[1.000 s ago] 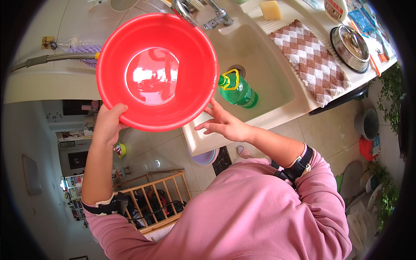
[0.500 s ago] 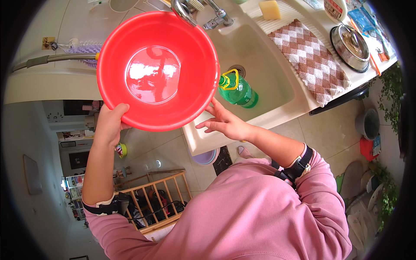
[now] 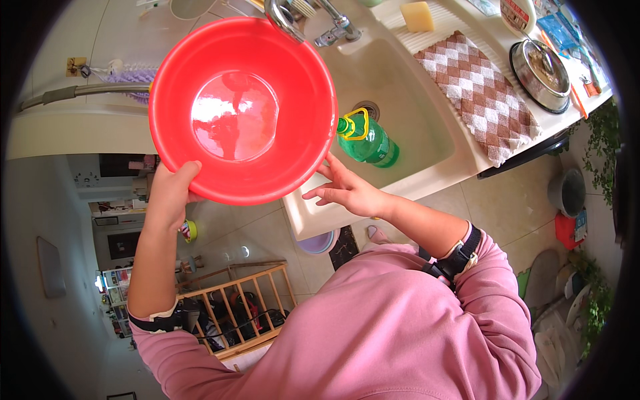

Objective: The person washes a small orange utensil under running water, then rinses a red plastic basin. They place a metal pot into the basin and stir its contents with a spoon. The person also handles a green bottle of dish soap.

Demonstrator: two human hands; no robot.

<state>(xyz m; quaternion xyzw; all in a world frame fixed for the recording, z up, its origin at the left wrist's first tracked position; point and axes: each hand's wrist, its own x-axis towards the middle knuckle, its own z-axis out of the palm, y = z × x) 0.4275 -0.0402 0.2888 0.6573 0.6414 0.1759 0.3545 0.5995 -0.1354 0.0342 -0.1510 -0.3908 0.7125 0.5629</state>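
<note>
A red plastic basin [image 3: 273, 133] is tilted toward me under the chrome faucet [image 3: 340, 30], over the left part of the white sink [image 3: 427, 140]. Shiny reflections cover its bottom; I cannot tell whether water is in it. My left hand [image 3: 172, 193] grips the lower-left rim, thumb on top, other fingers mostly hidden. My right hand [image 3: 347, 197] has its fingers spread at the lower-right edge, a fingertip touching the basin or close under it. A green plastic bottle [image 3: 373, 147] with a yellow handle lies in the sink beside the basin's right side.
Right of the sink are a checked cloth [image 3: 470, 87], a yellow sponge [image 3: 417, 17], and a steel bowl [image 3: 540, 77] with a utensil. A hose [image 3: 87, 90] runs at the left. Below stand a purple tub [image 3: 313, 241], a wooden rack [image 3: 237, 303] and a grey bucket [image 3: 567, 190].
The reflections on the basin's bottom have shifted slightly. My hands and the basin have stayed almost in the same place, the left thumb still over the rim.
</note>
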